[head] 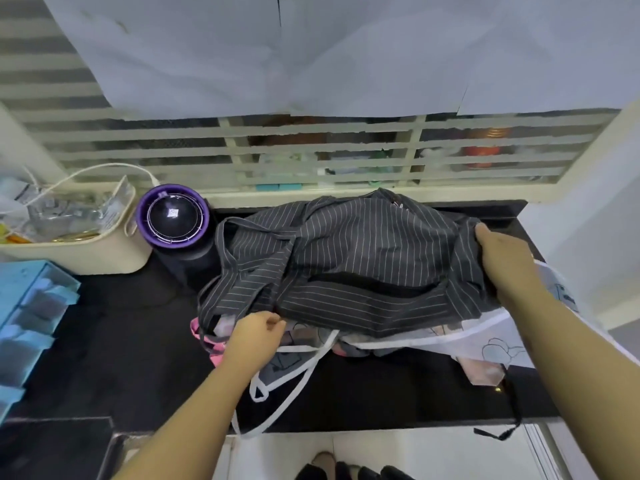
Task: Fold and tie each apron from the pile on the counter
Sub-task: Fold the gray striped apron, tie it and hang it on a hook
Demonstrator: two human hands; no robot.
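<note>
Only the head view to go on. The striped apron (pixel 363 258) is on top of the pile, on the far-right part of the black surface (pixel 121 341), lying crumpled and half bunched.

The left hand (pixel 254 336) has its fingers curled in, pinching the near-left edge of the fabric close to where the straps hang. The right hand (pixel 502 258) grips the right end, thumb on top and fingers tucked out of sight underneath.

Handling-wise I'd guess it's thin, light woven cloth. It's totally floppy, so it'll sag and fold wherever it isn't supported, and it isn't fragile. The straps are looped over each other at the left and look likely to snag. I'd hold it by the two end edges or corners, pretty much as it's held now, and shake it flat.

The long axis runs left to right across the surface, and the pinstripes go roughly near-to-far. The straps sit at the left end, but I can't tell which end is the bib.

Underneath is a white-trimmed apron (pixel 498 348) with a white strap (pixel 294 386) trailing off the near edge, plus something pink (pixel 204 337). A purple-rimmed gadget (pixel 173 216) sits just left of the pile.
</note>
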